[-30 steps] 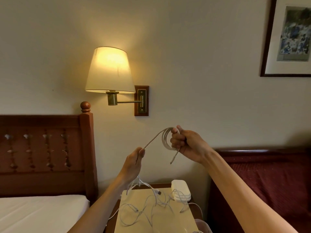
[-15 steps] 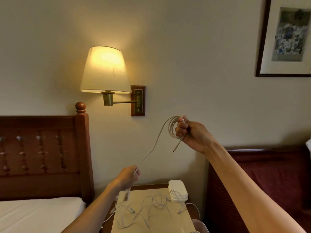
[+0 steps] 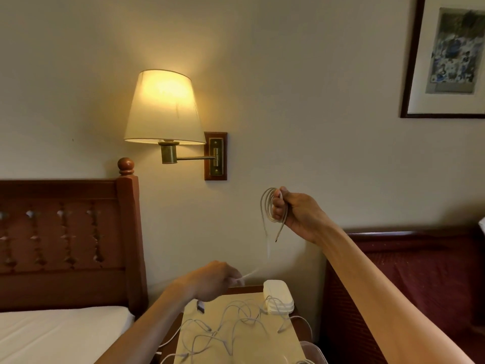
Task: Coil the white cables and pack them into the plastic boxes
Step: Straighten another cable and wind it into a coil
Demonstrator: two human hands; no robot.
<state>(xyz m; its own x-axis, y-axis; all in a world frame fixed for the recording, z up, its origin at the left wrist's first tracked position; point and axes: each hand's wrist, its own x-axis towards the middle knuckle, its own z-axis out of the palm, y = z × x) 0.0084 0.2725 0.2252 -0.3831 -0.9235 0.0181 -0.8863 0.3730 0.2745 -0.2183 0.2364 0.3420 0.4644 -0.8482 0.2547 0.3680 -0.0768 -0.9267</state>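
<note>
So the right hand [image 3: 299, 216] is holding a small coil of white cable [image 3: 267, 206] up in front of the wall, fingers clamped around several loops, with one plug end dangling just below the fist. The left hand [image 3: 212, 281] is sitting lower, just above the nightstand [image 3: 294, 337], pinching the free run of the same cable between fingertips; that stretch is blurred, so I can't say exactly where the pinch is landing. This stuff looks thin, light and floppy, so I'm guessing the loops are going to spring apart the moment the grip loosens. Best bet is probably keeping the thumb pressed over the stacked loops while feeding slack near the coil, and not yanking on the connectors. More loose cables [image 3: 225, 327] are lying tangled across the nightstand top, so they're likely to snag each other. A stack of white boxes [image 3: 277, 295] is sitting closed at the back, contents hidden. A clear plastic box [image 3: 313, 350] is peeking in at the bottom edge, and I can't tell what's inside.
</note>
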